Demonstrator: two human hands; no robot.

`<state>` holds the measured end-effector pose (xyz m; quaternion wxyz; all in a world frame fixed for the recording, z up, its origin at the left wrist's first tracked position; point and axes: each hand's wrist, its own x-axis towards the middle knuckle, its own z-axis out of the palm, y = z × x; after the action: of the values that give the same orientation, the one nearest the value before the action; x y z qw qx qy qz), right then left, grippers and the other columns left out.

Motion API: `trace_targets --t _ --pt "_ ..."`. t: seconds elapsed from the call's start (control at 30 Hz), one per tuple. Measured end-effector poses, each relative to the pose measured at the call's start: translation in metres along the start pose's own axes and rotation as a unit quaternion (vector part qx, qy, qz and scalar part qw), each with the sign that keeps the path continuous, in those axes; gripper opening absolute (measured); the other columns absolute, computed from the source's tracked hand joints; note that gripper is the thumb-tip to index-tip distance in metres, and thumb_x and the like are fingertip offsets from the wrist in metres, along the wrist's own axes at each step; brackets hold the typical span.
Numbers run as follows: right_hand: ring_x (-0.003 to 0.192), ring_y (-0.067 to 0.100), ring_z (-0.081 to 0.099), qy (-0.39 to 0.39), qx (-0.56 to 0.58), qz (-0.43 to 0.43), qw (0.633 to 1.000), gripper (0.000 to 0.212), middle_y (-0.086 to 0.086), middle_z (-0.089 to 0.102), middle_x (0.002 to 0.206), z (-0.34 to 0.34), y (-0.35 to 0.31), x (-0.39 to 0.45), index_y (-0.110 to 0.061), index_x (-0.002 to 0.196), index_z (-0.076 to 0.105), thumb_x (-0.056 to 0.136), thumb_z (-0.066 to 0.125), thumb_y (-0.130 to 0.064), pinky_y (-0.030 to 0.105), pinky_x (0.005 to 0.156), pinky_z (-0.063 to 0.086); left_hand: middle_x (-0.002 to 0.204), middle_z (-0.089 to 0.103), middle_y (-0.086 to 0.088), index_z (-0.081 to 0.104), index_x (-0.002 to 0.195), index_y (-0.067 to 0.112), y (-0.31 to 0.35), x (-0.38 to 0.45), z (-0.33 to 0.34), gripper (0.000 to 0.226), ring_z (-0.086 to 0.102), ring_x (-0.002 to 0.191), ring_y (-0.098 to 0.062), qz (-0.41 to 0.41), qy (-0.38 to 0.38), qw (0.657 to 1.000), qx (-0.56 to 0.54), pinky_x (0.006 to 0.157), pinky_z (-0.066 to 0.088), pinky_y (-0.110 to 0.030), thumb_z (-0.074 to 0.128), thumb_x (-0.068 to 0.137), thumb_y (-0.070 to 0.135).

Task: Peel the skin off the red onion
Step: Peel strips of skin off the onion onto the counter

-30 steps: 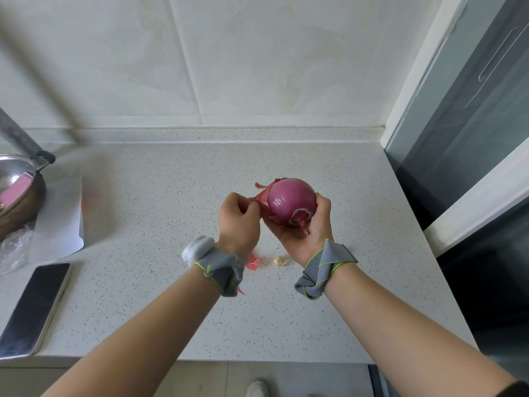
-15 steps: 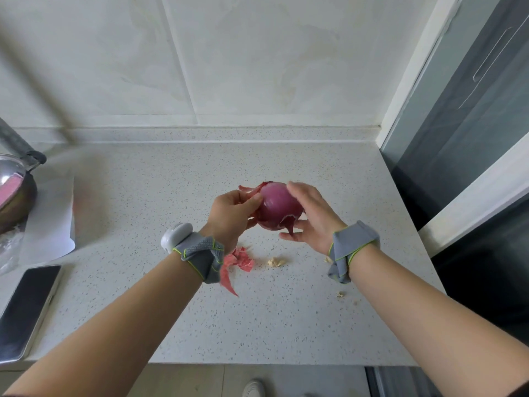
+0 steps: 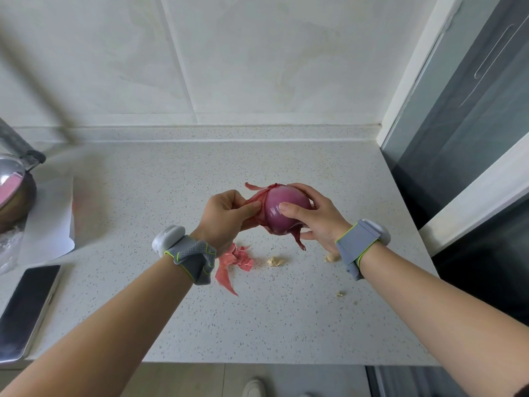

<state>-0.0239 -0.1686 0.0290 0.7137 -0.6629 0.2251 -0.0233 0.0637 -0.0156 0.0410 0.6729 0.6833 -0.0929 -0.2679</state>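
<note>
A shiny purple red onion [image 3: 279, 219] is held above the speckled counter [image 3: 171, 196]. My right hand [image 3: 317, 217] grips it from the right, thumb on its front and fingers over the top. My left hand [image 3: 226, 216] pinches a loose flap of red skin [image 3: 256, 200] on the onion's left side. A thin strip of skin [image 3: 298, 239] dangles beneath the onion. Torn skin pieces [image 3: 233, 263] lie on the counter under my left wrist.
Small pale scraps [image 3: 275, 261] lie on the counter near my right wrist. A phone [image 3: 24, 309] rests at the front left edge, with white paper [image 3: 50, 224] and a metal pot [image 3: 14, 193] behind it. A dark glass door [image 3: 469, 138] borders the right.
My right hand shifted from cupping the onion underneath to gripping it from the right and top. The onion turned, and my left hand kept pinching the skin on its left side.
</note>
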Motion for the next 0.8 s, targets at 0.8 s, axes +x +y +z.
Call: trace_targets --t 0.8 --pt "0.098 0.022 0.058 -0.050 0.123 0.067 0.989 0.039 0.002 0.051 0.113 -0.002 0.003 0.004 -0.027 0.125 0.043 0.088 0.056 -0.028 0.031 0.074 0.054 0.100 0.067 -0.016 0.061 0.101 0.006 -0.002 -0.003 0.014 0.021 0.065 0.093 -0.031 -0.061 -0.036 0.996 -0.047 0.084 0.054 -0.042 0.064 0.080 0.010"
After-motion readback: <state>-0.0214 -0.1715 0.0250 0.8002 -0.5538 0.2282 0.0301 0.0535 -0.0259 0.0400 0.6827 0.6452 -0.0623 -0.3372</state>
